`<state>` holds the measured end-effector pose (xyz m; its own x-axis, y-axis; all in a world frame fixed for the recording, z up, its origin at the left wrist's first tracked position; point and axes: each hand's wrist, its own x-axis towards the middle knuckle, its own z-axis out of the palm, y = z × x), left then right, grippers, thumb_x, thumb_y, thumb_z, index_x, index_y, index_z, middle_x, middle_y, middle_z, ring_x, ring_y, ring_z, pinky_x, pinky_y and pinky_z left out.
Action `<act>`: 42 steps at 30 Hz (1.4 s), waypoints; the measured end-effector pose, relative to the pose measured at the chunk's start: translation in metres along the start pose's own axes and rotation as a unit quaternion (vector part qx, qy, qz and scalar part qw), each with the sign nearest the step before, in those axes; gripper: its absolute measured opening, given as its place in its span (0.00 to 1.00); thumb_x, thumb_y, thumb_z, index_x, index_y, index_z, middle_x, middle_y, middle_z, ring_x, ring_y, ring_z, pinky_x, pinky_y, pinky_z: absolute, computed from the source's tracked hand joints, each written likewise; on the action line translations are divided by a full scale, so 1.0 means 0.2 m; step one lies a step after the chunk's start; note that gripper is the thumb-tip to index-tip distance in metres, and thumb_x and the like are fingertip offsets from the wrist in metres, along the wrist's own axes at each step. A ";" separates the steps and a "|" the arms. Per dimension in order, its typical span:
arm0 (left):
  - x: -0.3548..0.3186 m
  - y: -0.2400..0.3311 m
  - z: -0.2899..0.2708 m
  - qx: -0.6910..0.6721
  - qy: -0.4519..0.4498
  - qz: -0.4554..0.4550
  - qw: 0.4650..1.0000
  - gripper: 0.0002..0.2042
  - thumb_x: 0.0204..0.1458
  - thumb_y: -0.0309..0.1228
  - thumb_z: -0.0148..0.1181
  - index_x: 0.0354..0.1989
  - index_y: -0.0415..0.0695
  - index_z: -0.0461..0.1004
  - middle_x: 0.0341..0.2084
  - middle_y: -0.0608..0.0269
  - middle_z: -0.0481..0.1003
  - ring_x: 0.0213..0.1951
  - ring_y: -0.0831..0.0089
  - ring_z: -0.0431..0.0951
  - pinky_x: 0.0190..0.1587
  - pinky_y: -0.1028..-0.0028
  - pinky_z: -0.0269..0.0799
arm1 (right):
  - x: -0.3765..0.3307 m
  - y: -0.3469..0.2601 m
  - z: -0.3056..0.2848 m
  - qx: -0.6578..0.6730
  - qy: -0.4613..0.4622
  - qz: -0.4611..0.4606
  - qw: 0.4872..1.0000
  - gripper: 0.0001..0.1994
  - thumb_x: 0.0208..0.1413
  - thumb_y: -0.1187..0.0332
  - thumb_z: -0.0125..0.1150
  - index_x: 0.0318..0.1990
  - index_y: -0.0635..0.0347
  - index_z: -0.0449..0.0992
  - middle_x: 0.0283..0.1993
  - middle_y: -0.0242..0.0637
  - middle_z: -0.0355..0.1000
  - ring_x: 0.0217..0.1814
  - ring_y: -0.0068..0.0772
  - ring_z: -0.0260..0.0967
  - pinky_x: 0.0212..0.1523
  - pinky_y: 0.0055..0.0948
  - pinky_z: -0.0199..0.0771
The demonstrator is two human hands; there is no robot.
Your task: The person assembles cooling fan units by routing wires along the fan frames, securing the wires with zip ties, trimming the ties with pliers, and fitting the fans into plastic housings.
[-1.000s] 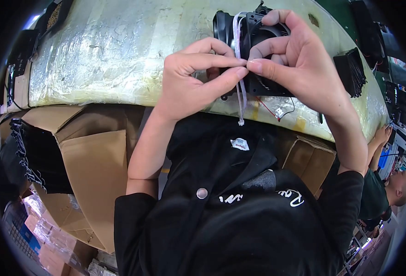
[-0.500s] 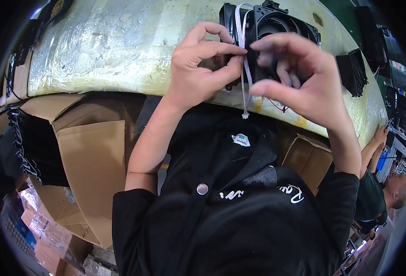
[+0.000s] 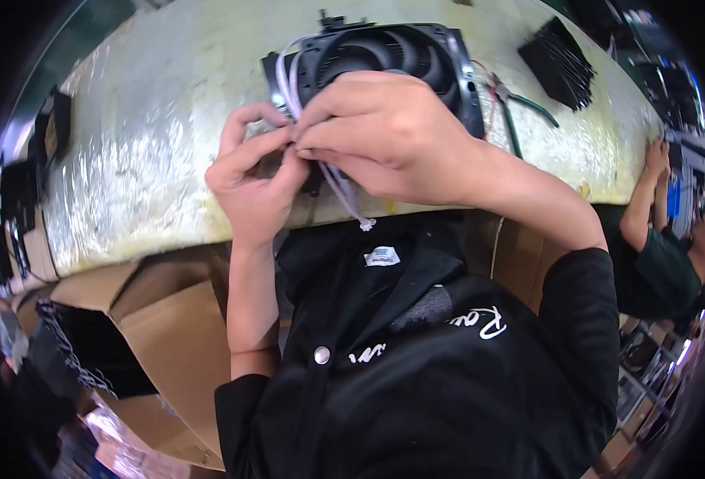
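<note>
head view: left hand point(image 3: 253, 180) and right hand point(image 3: 384, 132) pinch a white cable tie point(image 3: 340, 188) with fingertips pressed together, at the near edge of the black fan point(image 3: 384, 56) on the worktable point(image 3: 145, 136); tie's long axis slants, free end toward the person.

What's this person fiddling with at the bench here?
A person in a black jacket is working on a black cooling fan lying on a pale, film-covered workbench. The left hand and the right hand meet at the fan's near edge, pinching a thin white cable that loops over the fan's corner and hangs off the bench edge. Green-handled pliers lie to the right, and another person's arm rests at the far right.
</note>
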<state>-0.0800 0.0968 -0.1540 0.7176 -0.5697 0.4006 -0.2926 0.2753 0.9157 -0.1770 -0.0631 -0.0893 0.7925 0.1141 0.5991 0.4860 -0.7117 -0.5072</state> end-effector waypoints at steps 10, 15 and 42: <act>0.05 0.00 -0.03 0.165 -0.057 0.198 0.965 0.14 0.40 0.11 0.67 0.38 0.36 0.82 0.36 0.54 0.74 0.31 0.77 0.75 0.29 0.81 0.68 | -0.82 0.06 -0.46 -0.403 0.000 0.318 0.858 0.33 0.54 0.55 0.62 0.67 0.54 0.62 0.69 0.44 0.58 0.70 0.44 0.53 0.70 0.46 0.40; -0.02 0.04 0.00 0.204 0.010 0.193 0.960 0.10 0.46 0.15 0.66 0.39 0.33 0.80 0.32 0.50 0.77 0.34 0.67 0.77 0.36 0.76 0.74 | -0.87 0.04 -0.40 -0.467 -0.039 0.366 0.804 0.24 0.63 0.62 0.52 0.66 0.55 0.63 0.60 0.48 0.63 0.61 0.49 0.60 0.65 0.49 0.49; 0.00 -0.04 -0.05 0.058 0.065 0.148 0.985 0.04 0.48 0.17 0.66 0.32 0.32 0.78 0.29 0.54 0.76 0.24 0.77 0.73 0.23 0.82 0.69 | 0.23 -0.29 -0.20 -0.416 -0.322 0.050 0.849 0.36 0.33 0.87 0.58 0.58 0.53 0.74 0.47 0.39 0.73 0.45 0.43 0.73 0.43 0.34 0.73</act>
<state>-0.0720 0.1018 -0.1613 0.6631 -0.3720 0.6495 -0.5656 0.3193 0.7604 -0.1837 -0.0451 -0.0080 0.9820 0.1880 -0.0194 0.1871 -0.9529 0.2387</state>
